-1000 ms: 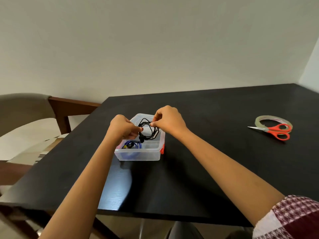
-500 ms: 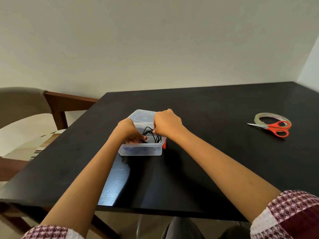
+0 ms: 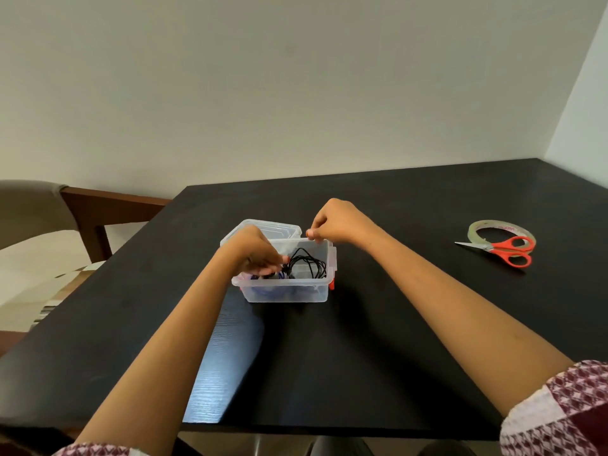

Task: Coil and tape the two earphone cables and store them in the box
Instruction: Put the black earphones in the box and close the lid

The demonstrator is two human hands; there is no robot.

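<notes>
Your left hand (image 3: 255, 255) sits inside the clear plastic box (image 3: 286, 292), fingers curled and pinching the coiled black earphone cable (image 3: 307, 266), which lies just to their right. Your right hand (image 3: 332, 225) curls its fingers above the far rim; whether they hold anything is unclear.

The black desk (image 3: 394, 324) carries a clear box (image 3: 286, 292) directly beneath the left grip (image 3: 253, 251), with its far rim at the right grip (image 3: 335, 225). A clear lid (image 3: 279, 230) lies just behind the left grip, against the box. Well right of the right grip lies a tape roll (image 3: 500, 224), with orange-handled scissors (image 3: 493, 247) resting across it.
</notes>
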